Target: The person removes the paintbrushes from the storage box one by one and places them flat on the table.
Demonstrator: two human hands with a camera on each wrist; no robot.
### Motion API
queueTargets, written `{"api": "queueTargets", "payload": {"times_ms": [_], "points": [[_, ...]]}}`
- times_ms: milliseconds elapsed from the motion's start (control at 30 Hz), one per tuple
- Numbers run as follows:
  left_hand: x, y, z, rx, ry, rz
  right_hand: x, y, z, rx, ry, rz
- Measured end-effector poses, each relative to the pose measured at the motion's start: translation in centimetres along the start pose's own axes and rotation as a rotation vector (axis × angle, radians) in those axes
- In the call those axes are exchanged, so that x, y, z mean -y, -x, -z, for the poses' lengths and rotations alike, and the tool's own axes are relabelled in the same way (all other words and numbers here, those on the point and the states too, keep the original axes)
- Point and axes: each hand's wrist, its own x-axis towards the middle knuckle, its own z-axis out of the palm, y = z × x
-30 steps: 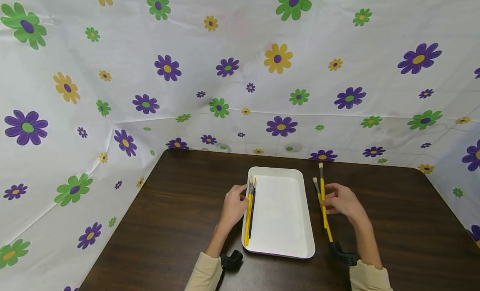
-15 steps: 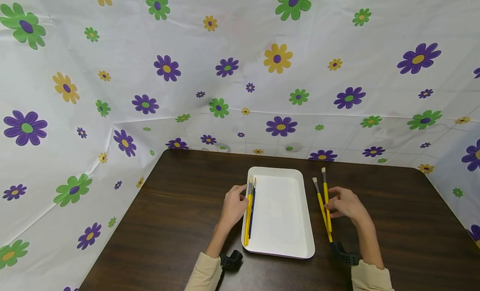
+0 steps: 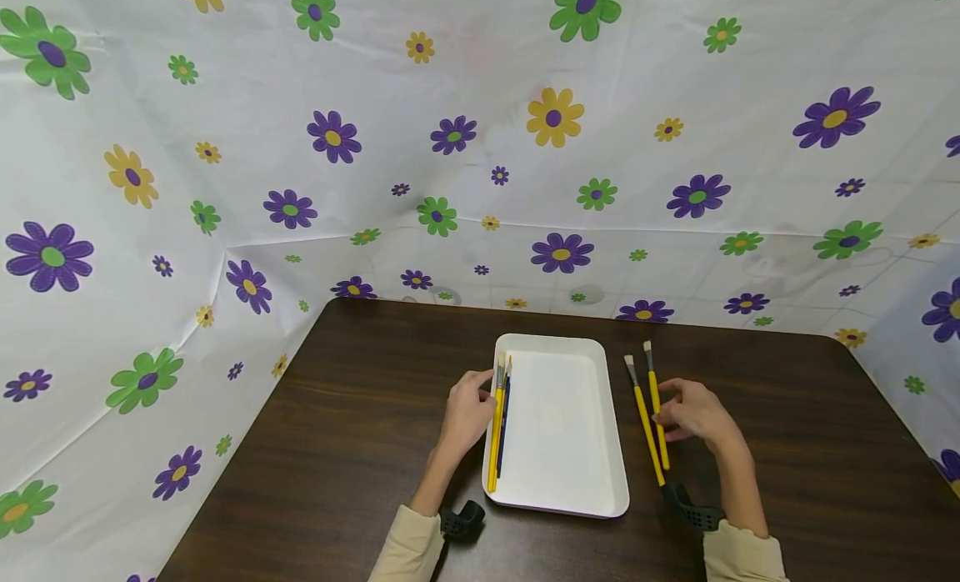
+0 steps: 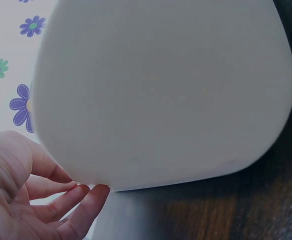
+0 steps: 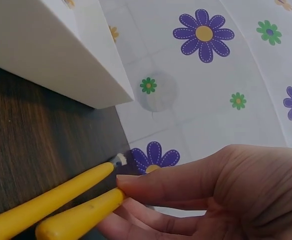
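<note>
In the left wrist view, the white tray (image 4: 165, 95) runs off the top edge, its wall hiding the paintbrushes (image 3: 493, 440) inside. In the right wrist view, your right hand (image 5: 230, 192) covers the bristles of your yellow-handled paintbrush (image 5: 81, 217) (the neighbouring paintbrush (image 5: 51, 197) leaves by the left edge). The head view crops your sleeves (image 3: 408, 544).

The tray (image 3: 558, 432) looks like smooth, matt plastic; the yellow paintbrushes (image 3: 646, 423) are smooth, with metal ferrules (image 3: 632, 372). The desk (image 3: 360, 382) shows wood grain under a soft sheen; the sleeves (image 3: 408, 544) are matt cloth.
</note>
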Motion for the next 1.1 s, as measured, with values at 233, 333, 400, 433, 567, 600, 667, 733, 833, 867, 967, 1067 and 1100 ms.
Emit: {"api": "queueTargets", "payload": {"times_ms": [233,333,400,433,567,600,667,733,833,867,967,1067,1100], "points": [[0.12,0.0,0.0,0.005,0.005,0.005,-0.21,-0.27,-0.18,0.025,0.022,-0.059],[0.13,-0.02,-0.01,0.005,0.005,0.007,-0.29,-0.44,-0.26,0.036,0.029,-0.09],[0.14,-0.02,-0.02,0.003,0.003,0.007,-0.36,-0.53,-0.3,0.045,0.031,-0.103],[0.14,-0.02,-0.03,0.003,0.003,0.007,-0.39,-0.56,-0.3,0.049,0.032,-0.108],[0.2,-0.04,-0.07,0.005,0.005,0.01,-0.42,-0.59,-0.35,0.058,0.031,-0.122],[0.23,-0.04,-0.08,0.006,0.006,0.01,-0.4,-0.58,-0.36,0.06,0.029,-0.125],[0.24,-0.05,-0.08,0.008,0.007,0.011,-0.34,-0.58,-0.37,0.062,0.025,-0.132],[0.16,-0.01,-0.06,0.01,0.01,0.014,-0.31,-0.58,-0.39,0.064,0.021,-0.138],[0.11,0.01,-0.02,0.011,0.013,0.014,-0.35,-0.62,-0.37,0.066,0.015,-0.144],[0.08,0.03,0.0,0.012,0.015,0.015,-0.38,-0.62,-0.36,0.067,0.014,-0.145],[0.07,0.02,0.03,0.012,0.015,0.012,-0.45,-0.66,-0.31,0.071,0.014,-0.145],[0.09,0.0,0.03,0.012,0.01,0.009,-0.47,-0.67,-0.24,0.078,0.024,-0.145],[0.09,-0.01,0.02,0.011,0.009,0.008,-0.47,-0.7,-0.21,0.079,0.031,-0.147]]}}
